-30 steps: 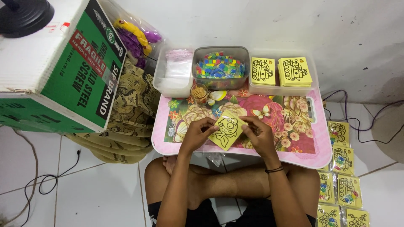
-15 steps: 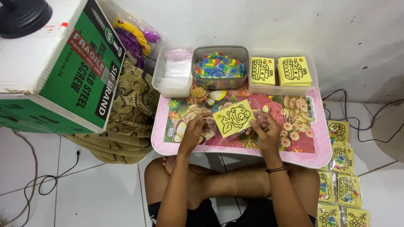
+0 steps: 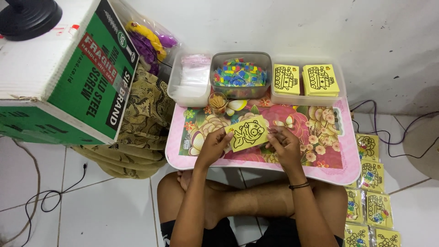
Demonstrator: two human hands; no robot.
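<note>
A yellow picture card with a black outline drawing lies flat on the pink floral lap table. My left hand pinches the card's left edge. My right hand rests at the card's right edge, fingertips touching it. Behind the card stand three clear tubs: one with small plastic bags, one with several coloured pieces, and one with two stacks of yellow cards. A small cup of wooden sticks stands by the tubs.
A large green and white cardboard box stands at left on patterned cloth. Several bagged yellow cards lie on the white tile floor at right. Cables run along the floor on both sides.
The card was held tilted between both hands near the table's front edge; it has moved up and now lies flat on the table.
</note>
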